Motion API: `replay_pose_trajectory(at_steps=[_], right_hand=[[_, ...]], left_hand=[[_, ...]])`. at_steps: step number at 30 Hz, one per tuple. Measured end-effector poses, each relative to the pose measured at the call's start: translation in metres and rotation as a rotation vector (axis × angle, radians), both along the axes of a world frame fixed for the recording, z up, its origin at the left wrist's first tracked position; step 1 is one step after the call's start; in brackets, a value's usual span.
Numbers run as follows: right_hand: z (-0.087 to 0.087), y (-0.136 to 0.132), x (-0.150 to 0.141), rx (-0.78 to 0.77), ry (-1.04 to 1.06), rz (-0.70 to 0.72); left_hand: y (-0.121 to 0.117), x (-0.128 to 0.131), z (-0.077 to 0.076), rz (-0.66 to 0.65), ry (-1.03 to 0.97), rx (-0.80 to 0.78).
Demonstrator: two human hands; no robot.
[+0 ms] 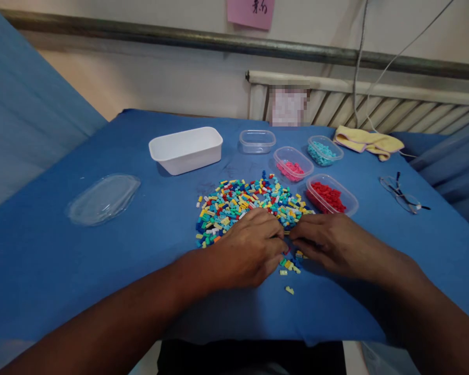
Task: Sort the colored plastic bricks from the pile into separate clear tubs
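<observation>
A loose pile of small toy building bricks (234, 200) in mixed colours lies on the blue-covered table. My left hand (254, 245) is over the pile's near right part with its fingers curled closed; a bit of red shows by its fingertips, but what they hold is unclear. Facing it, my right hand (328, 239) has its fingers pressed together at the pile's right edge, the tips almost meeting the left hand's. Whatever is in them is too small to make out. A few pale yellow bricks (289, 290) lie nearer to me, below the hands.
Clear tubs hold red bricks (328, 197), pink bricks (291, 169) and light blue bricks (321, 152). Behind the pile stand a clear tub (257, 149) and a white bin (191, 156). Clear lids (103, 200) lie left; eyeglasses (404, 195) and a yellow cloth (367, 140) lie right.
</observation>
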State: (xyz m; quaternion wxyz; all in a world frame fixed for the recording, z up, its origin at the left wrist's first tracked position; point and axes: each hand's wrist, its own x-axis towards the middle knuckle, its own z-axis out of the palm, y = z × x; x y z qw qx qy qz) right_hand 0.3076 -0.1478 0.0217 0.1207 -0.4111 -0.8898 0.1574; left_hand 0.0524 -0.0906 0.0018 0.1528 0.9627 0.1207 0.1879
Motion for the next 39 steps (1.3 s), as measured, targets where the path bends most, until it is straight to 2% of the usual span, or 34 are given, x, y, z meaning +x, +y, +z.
replay_pose_trajectory(at_steps=[3, 5, 8, 10, 14, 18, 20, 22, 24, 25, 28, 32, 35, 39], right_hand=[[0.0, -0.003, -0.003, -0.038, 0.033, 0.061], [-0.001, -0.004, -0.007, -0.01, 0.013, 0.082], [-0.004, -0.006, -0.012, 0.01, -0.039, 0.075], [-0.005, -0.006, -0.014, -0.001, -0.069, 0.061], [-0.009, -0.006, -0.017, 0.026, -0.128, 0.062], [-0.007, -0.004, -0.011, 0.13, -0.083, 0.009], [-0.002, -0.002, 0.0, 0.196, -0.003, -0.092], [0.004, 0.001, 0.016, 0.304, 0.044, -0.233], [0.007, 0.005, 0.032, 0.434, 0.019, -0.394], [0.008, 0.007, 0.039, 0.481, -0.006, -0.465], [0.006, 0.013, 0.052, 0.523, -0.086, -0.596], [0.0, 0.017, 0.056, 0.499, -0.171, -0.644], [-0.003, 0.017, 0.057, 0.514, -0.165, -0.633], [-0.004, 0.017, 0.051, 0.56, -0.062, -0.548]], left_hand=[[-0.005, -0.001, 0.012, -0.062, -0.05, -0.005], [-0.013, 0.0, 0.017, -0.179, -0.047, 0.026], [-0.029, 0.005, 0.014, -0.333, 0.024, 0.137], [-0.038, 0.009, 0.007, -0.339, 0.05, 0.182], [-0.037, 0.01, -0.002, -0.275, 0.065, 0.265], [-0.016, -0.002, 0.007, -0.231, 0.055, 0.269], [-0.001, -0.009, 0.01, -0.114, 0.04, 0.218], [0.014, -0.014, 0.01, 0.078, 0.035, 0.2], [0.027, -0.018, 0.006, 0.252, -0.008, 0.161], [0.032, -0.02, 0.004, 0.287, -0.014, 0.134], [0.036, -0.019, -0.001, 0.278, 0.028, 0.07], [0.028, -0.01, 0.001, 0.308, 0.163, 0.065], [0.026, -0.004, 0.005, 0.362, 0.247, 0.065], [0.027, 0.001, 0.01, 0.371, 0.297, 0.033]])
